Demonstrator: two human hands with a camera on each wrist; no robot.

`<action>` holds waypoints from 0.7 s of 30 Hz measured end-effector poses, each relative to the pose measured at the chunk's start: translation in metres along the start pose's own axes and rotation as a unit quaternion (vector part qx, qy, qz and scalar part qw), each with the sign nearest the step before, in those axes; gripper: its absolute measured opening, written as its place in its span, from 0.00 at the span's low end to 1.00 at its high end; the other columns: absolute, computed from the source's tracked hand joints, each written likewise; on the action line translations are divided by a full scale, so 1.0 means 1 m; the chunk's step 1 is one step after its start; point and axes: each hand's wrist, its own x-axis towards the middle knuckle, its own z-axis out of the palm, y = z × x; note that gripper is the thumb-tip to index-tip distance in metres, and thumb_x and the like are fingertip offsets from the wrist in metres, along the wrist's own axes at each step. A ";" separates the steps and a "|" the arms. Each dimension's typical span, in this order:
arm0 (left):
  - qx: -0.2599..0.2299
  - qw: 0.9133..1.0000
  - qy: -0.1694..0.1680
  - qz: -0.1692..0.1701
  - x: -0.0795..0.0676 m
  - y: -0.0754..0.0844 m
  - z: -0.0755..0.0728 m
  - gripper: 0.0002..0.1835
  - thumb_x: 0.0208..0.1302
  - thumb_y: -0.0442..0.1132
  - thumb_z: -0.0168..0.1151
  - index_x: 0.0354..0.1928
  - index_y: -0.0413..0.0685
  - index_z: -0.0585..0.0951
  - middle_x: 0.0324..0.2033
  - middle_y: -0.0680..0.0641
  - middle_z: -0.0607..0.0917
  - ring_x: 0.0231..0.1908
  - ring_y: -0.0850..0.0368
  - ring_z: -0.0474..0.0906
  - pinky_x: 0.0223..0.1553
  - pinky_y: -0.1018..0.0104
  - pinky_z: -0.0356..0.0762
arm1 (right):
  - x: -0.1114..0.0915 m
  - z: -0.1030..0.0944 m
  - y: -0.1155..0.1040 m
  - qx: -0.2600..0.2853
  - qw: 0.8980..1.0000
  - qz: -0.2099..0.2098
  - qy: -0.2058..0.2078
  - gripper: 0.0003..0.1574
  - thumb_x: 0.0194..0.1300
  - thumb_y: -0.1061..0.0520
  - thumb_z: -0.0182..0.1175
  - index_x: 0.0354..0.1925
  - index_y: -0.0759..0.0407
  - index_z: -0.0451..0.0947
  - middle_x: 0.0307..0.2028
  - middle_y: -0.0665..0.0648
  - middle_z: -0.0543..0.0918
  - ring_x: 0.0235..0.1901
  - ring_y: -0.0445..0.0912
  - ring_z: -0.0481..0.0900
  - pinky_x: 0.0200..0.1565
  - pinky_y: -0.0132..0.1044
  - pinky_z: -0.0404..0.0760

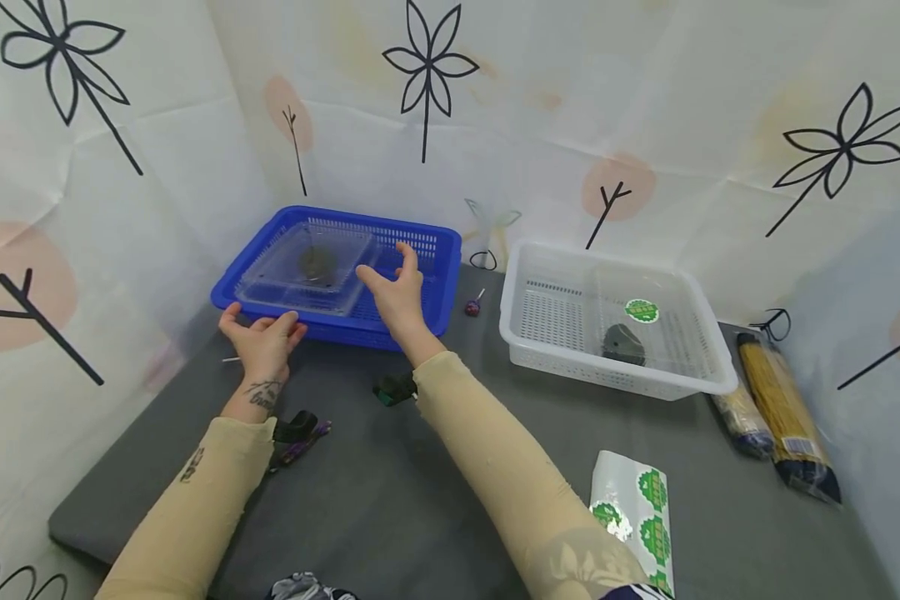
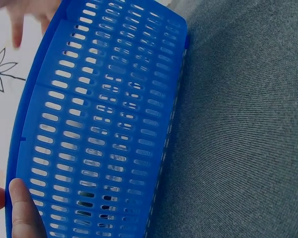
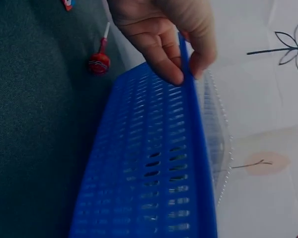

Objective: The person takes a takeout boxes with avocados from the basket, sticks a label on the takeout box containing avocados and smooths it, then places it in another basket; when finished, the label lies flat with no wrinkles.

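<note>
A blue plastic basket (image 1: 447, 283) stands at the back left of the table. In it lies a clear plastic container (image 1: 270, 271) with a dark greenish lump (image 1: 317, 265) showing through. At the basket's front left, my left hand (image 1: 262, 346) pinches the rim; in the left wrist view one finger lies on the slotted wall (image 2: 64, 134) and another reaches behind the rim. My right hand (image 1: 401, 300) hovers at the front right, its thumb and forefinger spread apart with nothing between them. In the right wrist view the rim (image 3: 201, 144) passes by that hand's fingers.
To the right is a white basket (image 1: 521, 343) with a clear container and a dark grey lump (image 1: 623, 344). A lollipop (image 1: 472, 307) sits between the baskets. A sheet of green stickers (image 1: 633, 517) and a bag of spaghetti (image 1: 783, 408) lie at the right.
</note>
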 end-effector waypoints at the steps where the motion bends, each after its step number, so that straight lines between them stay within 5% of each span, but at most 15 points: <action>1: 0.001 1.000 0.002 0.002 0.000 0.001 0.001 0.50 0.37 0.34 0.72 0.54 0.75 0.49 0.26 0.47 0.67 0.25 0.48 0.78 0.36 0.52 0.77 | 0.002 0.004 0.000 -0.009 1.000 0.006 -0.010 0.45 0.49 0.40 0.60 0.61 0.32 0.49 0.60 0.56 0.53 0.59 0.48 0.57 0.45 0.46 0.71; 9: -0.008 1.000 0.006 -0.023 -0.009 0.011 0.006 0.49 0.40 0.31 0.69 0.55 0.72 0.47 0.24 0.48 0.68 0.23 0.50 0.77 0.34 0.56 0.78 | 0.014 0.022 0.000 -0.042 0.996 0.053 -0.060 0.46 0.47 0.38 0.62 0.60 0.28 0.48 0.63 0.58 0.47 0.45 0.53 0.69 0.31 0.45 0.76; 15: 0.012 1.000 0.013 0.001 -0.004 0.002 0.003 0.50 0.37 0.34 0.72 0.54 0.75 0.48 0.24 0.49 0.67 0.23 0.50 0.77 0.35 0.54 0.77 | 0.022 0.025 0.000 -0.067 0.990 0.082 -0.095 0.48 0.47 0.38 0.62 0.61 0.26 0.46 0.66 0.57 0.39 0.56 0.56 0.61 0.37 0.49 0.75; 21: 0.005 1.000 0.015 0.013 -0.002 -0.001 0.001 0.50 0.36 0.35 0.73 0.54 0.75 0.49 0.24 0.48 0.68 0.22 0.49 0.77 0.34 0.52 0.77 | 0.025 0.032 -0.002 -0.096 0.982 0.102 -0.127 0.48 0.48 0.37 0.61 0.62 0.26 0.44 0.66 0.55 0.40 0.59 0.55 0.57 0.41 0.51 0.74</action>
